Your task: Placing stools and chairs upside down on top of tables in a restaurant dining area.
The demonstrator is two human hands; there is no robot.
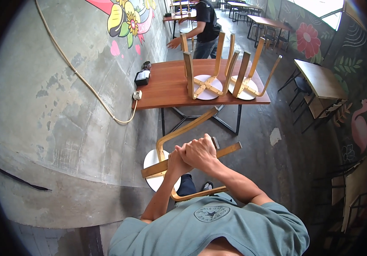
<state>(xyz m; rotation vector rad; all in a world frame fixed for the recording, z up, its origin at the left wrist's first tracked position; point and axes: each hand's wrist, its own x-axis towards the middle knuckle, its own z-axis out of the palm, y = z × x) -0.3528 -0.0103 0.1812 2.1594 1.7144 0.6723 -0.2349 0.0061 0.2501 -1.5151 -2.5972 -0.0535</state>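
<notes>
A wooden stool (pixel 151 159) with a round white seat and bent legs is tipped on its side in front of me. Its seat faces left and its legs reach toward the right. My right hand (pixel 198 152) is closed around one of the legs. Close against it, my left hand (pixel 178 164) is also closed on the stool, its fingers partly hidden by the right hand. Beyond them, two similar stools, a left one (pixel 206 87) and a right one (pixel 244 88), sit upside down on a reddish-brown table (pixel 162 81), legs pointing up.
At the table's wall end are a black napkin holder (pixel 142 78) and a white socket (pixel 137 94) on a cable. A concrete wall (pixel 59 85) runs along the left. Behind the table stands another person (pixel 206 30). More tables, including a light-topped one (pixel 320 79), line the right.
</notes>
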